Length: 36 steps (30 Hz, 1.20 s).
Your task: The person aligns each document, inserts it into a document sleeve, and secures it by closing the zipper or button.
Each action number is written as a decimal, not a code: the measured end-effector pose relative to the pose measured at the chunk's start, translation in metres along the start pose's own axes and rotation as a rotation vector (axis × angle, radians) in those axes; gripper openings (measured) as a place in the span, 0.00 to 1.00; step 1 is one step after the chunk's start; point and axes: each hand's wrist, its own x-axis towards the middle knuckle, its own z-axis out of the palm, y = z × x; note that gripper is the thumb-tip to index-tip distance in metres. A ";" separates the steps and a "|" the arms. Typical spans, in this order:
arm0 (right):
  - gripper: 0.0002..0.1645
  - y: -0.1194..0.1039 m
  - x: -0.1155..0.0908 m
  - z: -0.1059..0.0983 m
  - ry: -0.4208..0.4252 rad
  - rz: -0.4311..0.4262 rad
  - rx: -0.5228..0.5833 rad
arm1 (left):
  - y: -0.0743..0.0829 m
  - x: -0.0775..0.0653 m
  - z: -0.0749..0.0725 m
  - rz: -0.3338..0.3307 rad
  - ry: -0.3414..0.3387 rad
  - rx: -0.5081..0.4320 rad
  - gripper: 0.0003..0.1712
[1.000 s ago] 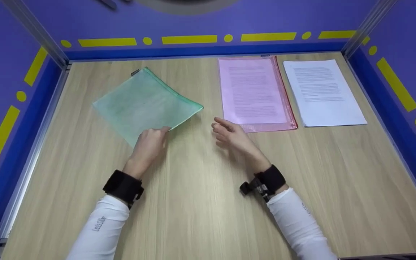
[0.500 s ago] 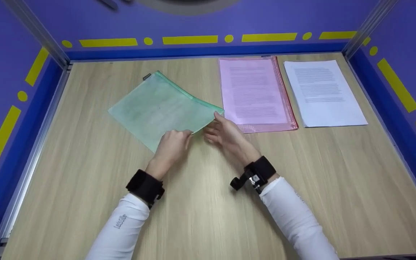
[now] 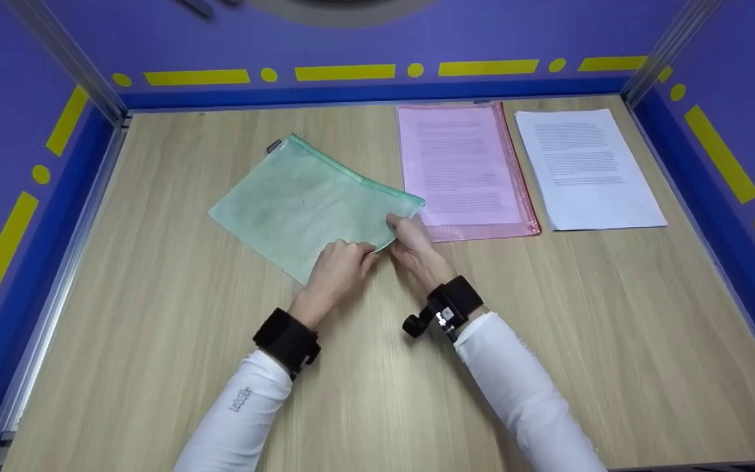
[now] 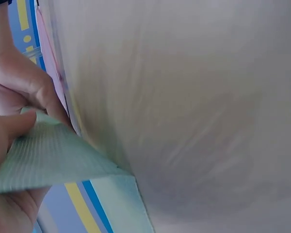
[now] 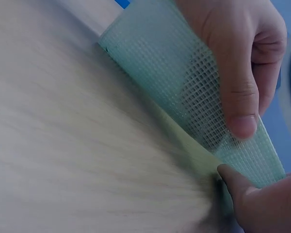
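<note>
Pinching left hand (image 3: pixel 337 265): thumb and fingers clamped on the near edge of the green mesh pouch (image 3: pixel 299 203).
Right hand (image 3: pixel 415 252): thumb across the pouch's upper face near its right corner, fingers beneath; judged clamped on the pouch, though the fingertips are hidden.
Green mesh pouch: aslant near the middle of the surface (image 3: pixel 613 341), held edge lifted, dark tag (image 3: pixel 274 146) at the far corner. Its position is further right and slightly nearer than a second ago. Its right corner overlaps the pink pouch (image 3: pixel 482 232) in the head view; contact cannot be confirmed.
Two-hand hold: a second ago the right hand is apart from the green pouch; now it is on it. Judged to mean the work passes from one-handed shifting to steadier, two-handed control of that edge.
Pink pouch and paper stack (image 3: pixel 590 170): both unmoved; the stack lies just right of the pouch, not touching.
Sleeves and wristbands, count: two white sleeves (image 3: pixel 236 419), two black wristbands (image 3: pixel 286 341).
Hands, count: two.
Pouches, count: two; one green, one pink, with a printed page (image 3: pixel 459 164) visible in the pink.
Paper stack, count: one; number of sheets cannot be told.
</note>
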 end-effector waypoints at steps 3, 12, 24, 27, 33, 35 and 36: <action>0.25 0.001 0.002 -0.002 0.029 -0.013 -0.063 | -0.002 -0.002 -0.001 0.015 -0.023 -0.018 0.14; 0.21 -0.010 0.002 -0.016 0.083 0.015 -0.239 | -0.021 -0.011 -0.011 -0.037 -0.043 -0.067 0.22; 0.16 -0.039 0.000 -0.047 0.012 0.022 -0.473 | -0.070 -0.021 -0.038 -0.312 0.018 -0.098 0.29; 0.20 -0.047 0.000 -0.053 -0.025 0.028 -0.504 | -0.084 -0.020 -0.046 -0.390 -0.003 -0.090 0.34; 0.22 -0.061 -0.001 -0.065 -0.108 0.063 -0.504 | -0.104 -0.013 -0.055 -0.514 -0.060 -0.080 0.38; 0.21 -0.065 -0.002 -0.070 -0.144 0.064 -0.501 | -0.108 -0.012 -0.055 -0.530 -0.098 -0.090 0.40; 0.20 -0.066 -0.003 -0.072 -0.159 0.063 -0.498 | -0.109 -0.011 -0.055 -0.531 -0.121 -0.097 0.41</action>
